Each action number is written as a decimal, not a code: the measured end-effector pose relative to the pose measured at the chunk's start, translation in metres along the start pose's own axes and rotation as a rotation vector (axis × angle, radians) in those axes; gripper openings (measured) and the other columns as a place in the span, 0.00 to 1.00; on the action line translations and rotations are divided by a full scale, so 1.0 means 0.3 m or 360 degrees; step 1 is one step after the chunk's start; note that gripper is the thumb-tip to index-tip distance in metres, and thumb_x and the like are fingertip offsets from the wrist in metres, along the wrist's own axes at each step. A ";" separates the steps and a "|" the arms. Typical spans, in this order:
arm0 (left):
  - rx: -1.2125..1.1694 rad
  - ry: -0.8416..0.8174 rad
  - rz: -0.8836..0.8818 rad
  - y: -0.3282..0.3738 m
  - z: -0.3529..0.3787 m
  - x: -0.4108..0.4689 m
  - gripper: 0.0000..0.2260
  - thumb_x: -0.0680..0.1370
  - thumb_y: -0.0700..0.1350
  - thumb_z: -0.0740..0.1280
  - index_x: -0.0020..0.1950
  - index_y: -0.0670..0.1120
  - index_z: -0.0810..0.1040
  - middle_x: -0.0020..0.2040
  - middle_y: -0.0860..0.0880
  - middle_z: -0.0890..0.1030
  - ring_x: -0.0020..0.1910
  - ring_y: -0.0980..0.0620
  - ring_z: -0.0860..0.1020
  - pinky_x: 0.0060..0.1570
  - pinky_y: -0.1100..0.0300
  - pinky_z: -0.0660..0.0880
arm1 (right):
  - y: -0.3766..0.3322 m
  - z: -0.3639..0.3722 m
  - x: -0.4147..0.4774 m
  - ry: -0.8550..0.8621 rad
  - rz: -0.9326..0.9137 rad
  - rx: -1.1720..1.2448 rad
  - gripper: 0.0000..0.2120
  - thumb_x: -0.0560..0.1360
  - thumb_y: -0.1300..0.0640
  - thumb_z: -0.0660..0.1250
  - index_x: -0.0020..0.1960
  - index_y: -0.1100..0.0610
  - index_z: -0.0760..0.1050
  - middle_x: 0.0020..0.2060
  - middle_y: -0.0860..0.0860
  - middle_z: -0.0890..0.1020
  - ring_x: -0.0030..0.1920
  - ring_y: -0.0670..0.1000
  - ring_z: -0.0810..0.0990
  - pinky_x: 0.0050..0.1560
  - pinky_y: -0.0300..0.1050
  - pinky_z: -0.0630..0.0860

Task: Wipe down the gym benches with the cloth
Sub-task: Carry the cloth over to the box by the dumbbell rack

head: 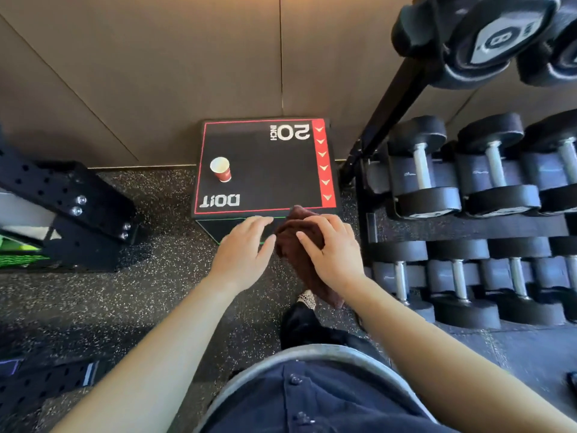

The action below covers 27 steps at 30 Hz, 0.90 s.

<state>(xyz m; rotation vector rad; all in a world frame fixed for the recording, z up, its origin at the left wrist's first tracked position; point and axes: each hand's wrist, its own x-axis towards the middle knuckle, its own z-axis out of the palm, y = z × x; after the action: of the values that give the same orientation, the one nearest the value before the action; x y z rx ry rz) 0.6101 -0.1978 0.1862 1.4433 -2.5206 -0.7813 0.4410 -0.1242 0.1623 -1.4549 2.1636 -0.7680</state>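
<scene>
A cup (221, 169) stands on the box (265, 170) at its nine o'clock side, the dumbbell rack (468, 189) flanks the box at three o'clock, and a wall (187, 73) backs it at twelve.

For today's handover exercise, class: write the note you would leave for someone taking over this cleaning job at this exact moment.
Right hand: gripping the brown cloth, which hangs in the air in front of the black box.
Left hand: open, fingers spread, beside the cloth, holding nothing.
A red paper cup stands upright on the box top, near its left edge.
Done: nothing visibly wiped.
Left: probably move the cup, then wipe the top. No bench is in view here.
</scene>
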 end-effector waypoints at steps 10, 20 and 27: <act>0.0041 -0.0185 0.0203 -0.048 -0.094 0.512 0.18 0.80 0.50 0.57 0.69 0.47 0.68 0.68 0.50 0.71 0.67 0.51 0.67 0.65 0.55 0.64 | 0.003 0.019 0.439 0.0086 0.0276 0.0004 0.16 0.77 0.40 0.61 0.61 0.44 0.73 0.61 0.45 0.73 0.61 0.53 0.69 0.61 0.58 0.69; 0.0191 -0.0587 0.0635 -0.107 -0.132 0.999 0.18 0.80 0.49 0.57 0.69 0.48 0.68 0.69 0.50 0.70 0.66 0.50 0.68 0.62 0.53 0.65 | 0.009 0.113 0.742 0.0379 0.0751 0.0012 0.16 0.76 0.41 0.63 0.61 0.45 0.74 0.62 0.45 0.73 0.60 0.55 0.70 0.58 0.58 0.70; 0.0264 -0.0781 0.0766 -0.211 -0.026 1.260 0.18 0.80 0.50 0.56 0.69 0.49 0.68 0.69 0.51 0.69 0.67 0.52 0.67 0.63 0.54 0.64 | 0.102 0.272 0.925 0.0522 0.1024 0.0076 0.16 0.76 0.41 0.62 0.61 0.45 0.74 0.62 0.46 0.73 0.61 0.55 0.70 0.57 0.59 0.72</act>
<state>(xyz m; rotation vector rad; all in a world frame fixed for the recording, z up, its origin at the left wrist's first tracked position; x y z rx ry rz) 0.4601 -0.5424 0.1098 0.6638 -3.1741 -0.9327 0.3689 -0.3903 0.0701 -0.5548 2.6119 -0.8362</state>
